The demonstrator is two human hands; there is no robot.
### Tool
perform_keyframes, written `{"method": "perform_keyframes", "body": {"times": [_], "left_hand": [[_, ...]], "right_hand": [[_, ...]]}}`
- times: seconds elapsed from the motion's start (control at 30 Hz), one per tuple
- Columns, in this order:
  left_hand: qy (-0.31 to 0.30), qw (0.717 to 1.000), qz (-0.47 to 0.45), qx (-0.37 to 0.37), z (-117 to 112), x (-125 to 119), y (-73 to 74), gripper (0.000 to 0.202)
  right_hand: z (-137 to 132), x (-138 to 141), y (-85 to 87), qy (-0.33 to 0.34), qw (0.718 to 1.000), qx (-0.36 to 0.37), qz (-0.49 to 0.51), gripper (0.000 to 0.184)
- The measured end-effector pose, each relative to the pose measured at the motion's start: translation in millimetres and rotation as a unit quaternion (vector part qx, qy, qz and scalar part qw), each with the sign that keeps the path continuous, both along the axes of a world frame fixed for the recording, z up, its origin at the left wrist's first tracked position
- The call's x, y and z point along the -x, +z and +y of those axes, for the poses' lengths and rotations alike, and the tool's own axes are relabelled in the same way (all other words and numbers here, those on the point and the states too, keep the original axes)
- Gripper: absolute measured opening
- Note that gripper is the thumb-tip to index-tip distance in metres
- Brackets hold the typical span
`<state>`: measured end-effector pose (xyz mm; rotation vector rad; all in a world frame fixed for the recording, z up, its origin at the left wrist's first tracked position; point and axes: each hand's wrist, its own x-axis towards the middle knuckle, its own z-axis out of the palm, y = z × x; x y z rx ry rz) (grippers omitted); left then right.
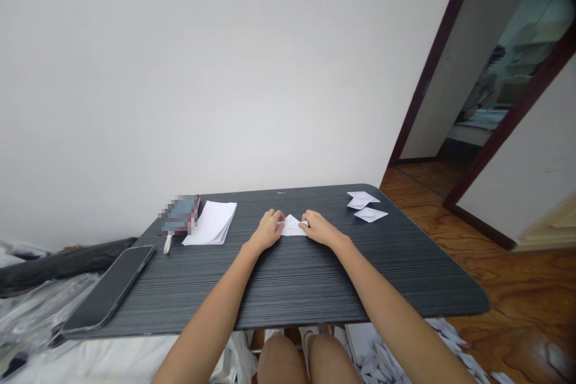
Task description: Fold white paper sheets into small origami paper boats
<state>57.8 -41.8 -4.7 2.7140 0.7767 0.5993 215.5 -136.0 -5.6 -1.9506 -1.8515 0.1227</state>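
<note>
Folded paper [292, 228] — far middle of the dark desk [297, 288], your left hand [269, 229] and right hand [317, 228] each pinching one side end. Step in hand: apparently shaping a fold — next move likely calls for even pressure both sides.

The surface [310, 294] carries a smartphone [108, 289] at lower left, paper sheets [210, 223] left of centre, folded papers [371, 214] at right, and, mid-frame, a folded sheet [292, 228] between the hands [269, 230].

The folded white paper [293, 229] has a pointy tip on its far side. Fingers [281, 215] pinch its left and right ends over the worktop [288, 288].
</note>
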Motion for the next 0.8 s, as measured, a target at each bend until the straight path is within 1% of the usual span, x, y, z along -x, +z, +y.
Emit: {"method": "perform_keyframes", "body": {"times": [0.07,0.1,0.17,0.23,0.3,0.4,0.47,0.6,0.8], "left_hand": [[0.031,0.998,0.013,-0.045,-5.9,-0.9,-0.4,0.017],[0.035,0.997,0.021,-0.063,-8.9,-1.7,-0.4,0.017],[0.015,0.996,0.033,-0.084,-13.5,-4.0,-0.2,0.022],[-0.02,0.996,0.037,-0.084,-15.2,-6.1,0.1,0.025],[-0.048,0.996,0.027,-0.07,-14.2,-6.9,0.1,0.025],[-0.073,0.996,-0.004,-0.056,-10.9,-6.0,-0.9,0.02],[-0.064,0.996,-0.022,-0.055,-9.1,-5.8,-2.0,0.016],[-0.009,0.998,-0.023,-0.05,-6.1,-8.7,-4.0,0.012],[0.022,0.999,0.008,-0.039,2.3,-7.0,-6.3,0.018]], "right_hand": [[-2.2,4.6,1.9,-0.031,0.999,-0.024,-0.033,0.014],[-3.6,7.3,3.1,-0.048,0.997,-0.041,-0.052,0.013],[-6.3,13.5,5.7,-0.055,0.992,-0.073,-0.089,0.011],[-8.4,20.2,7.3,-0.008,0.99,-0.085,-0.111,0.016],[-10.0,26.2,7.5,0.04,0.99,-0.082,-0.109,0.022],[-12.6,32.4,7.2,0.062,0.99,-0.066,-0.104,0.025],[-15.2,35.0,8.5,0.062,0.99,-0.051,-0.116,0.025],[-20.6,38.5,14.7,0.044,0.987,-0.023,-0.153,0.024],[-23.4,37.8,20.6,0.007,0.987,0.018,-0.159,0.026]]}}
